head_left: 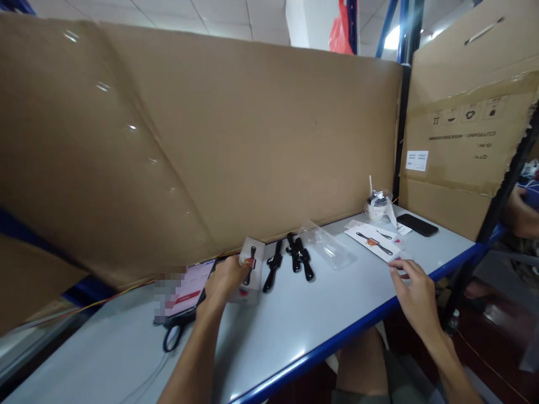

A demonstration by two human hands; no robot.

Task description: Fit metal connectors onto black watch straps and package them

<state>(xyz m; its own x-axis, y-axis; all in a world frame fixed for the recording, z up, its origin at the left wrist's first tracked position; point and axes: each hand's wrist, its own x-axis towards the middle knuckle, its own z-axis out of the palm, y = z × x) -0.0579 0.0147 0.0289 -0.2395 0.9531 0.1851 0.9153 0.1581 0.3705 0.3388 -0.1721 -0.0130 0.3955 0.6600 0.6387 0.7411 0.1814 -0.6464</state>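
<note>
The left forearm [197, 348] is nearest, at seven o'clock, its left hand [225, 278] clasping a printed package [251, 270], seemingly to steady it beside three black tools [273, 265] around six, spread within reach, while the right hand [415, 289] curls near printed cards [374, 242] at four, grip unclear.

Likely a workshop: several alike black tools [274, 264] and printed cards [374, 242] lie on a blue-edged desk [320, 306]. Behind the desk stands a cardboard panel [261, 134]; at its right end, cardboard with shipping marks [458, 151]; above it, a panelled ceiling [219, 15].
</note>
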